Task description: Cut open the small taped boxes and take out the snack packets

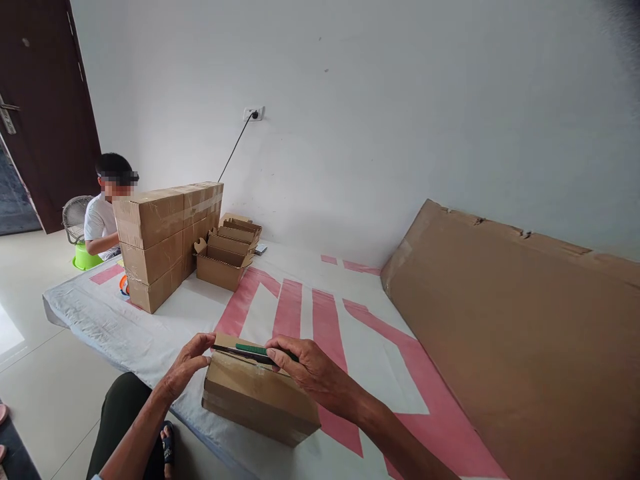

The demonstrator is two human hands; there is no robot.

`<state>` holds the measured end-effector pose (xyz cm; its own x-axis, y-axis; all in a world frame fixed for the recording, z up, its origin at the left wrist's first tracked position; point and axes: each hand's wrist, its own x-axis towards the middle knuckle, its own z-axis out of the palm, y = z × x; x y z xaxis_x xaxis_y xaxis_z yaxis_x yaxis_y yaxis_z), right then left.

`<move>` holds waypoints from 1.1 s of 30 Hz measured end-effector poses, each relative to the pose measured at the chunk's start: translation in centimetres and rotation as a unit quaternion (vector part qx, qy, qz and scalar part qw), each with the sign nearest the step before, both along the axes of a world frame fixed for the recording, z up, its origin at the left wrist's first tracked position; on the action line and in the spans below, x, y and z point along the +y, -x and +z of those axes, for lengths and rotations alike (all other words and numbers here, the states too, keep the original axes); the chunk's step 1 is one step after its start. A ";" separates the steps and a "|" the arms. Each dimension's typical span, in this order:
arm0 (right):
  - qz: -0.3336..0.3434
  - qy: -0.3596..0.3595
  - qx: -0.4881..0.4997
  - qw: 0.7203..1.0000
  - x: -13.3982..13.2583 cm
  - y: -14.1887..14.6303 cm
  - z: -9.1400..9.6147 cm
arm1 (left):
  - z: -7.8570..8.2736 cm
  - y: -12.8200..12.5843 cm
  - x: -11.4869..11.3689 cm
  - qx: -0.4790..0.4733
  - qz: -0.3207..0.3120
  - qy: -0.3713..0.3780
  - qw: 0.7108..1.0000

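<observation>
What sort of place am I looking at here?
Probably an indoor room, perhaps in a home, serving as a makeshift workspace: stacked cartons stand on a cloth-covered surface, with a dark door beyond.

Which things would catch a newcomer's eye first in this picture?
Probably the large brown cardboard panel, slanting across the right side before the pale wall. Next, the stack of taped boxes at the left of the table, with open boxes beside it. Front and centre, the right hand holds a black-and-green tool over a closed box.
</observation>
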<state>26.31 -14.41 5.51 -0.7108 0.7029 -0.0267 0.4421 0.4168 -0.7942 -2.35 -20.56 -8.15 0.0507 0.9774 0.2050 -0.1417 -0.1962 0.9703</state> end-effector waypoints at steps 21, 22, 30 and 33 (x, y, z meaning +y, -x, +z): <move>0.005 -0.096 -0.095 0.991 0.5 1.2 2.5 | 0.4 0.0 0.2 0.000 -0.008 -0.005 1.000; 0.001 -0.090 -0.107 0.990 0.4 1.3 2.9 | 0.5 0.1 0.2 0.001 -0.008 -0.005 1.000; -0.009 -0.115 -0.151 0.982 0.2 1.8 4.9 | 0.5 1.0 0.3 0.060 -0.014 0.037 0.997; -0.004 -0.138 -0.149 0.979 0.2 1.8 5.2 | 0.7 1.2 0.5 0.107 -0.012 0.048 0.993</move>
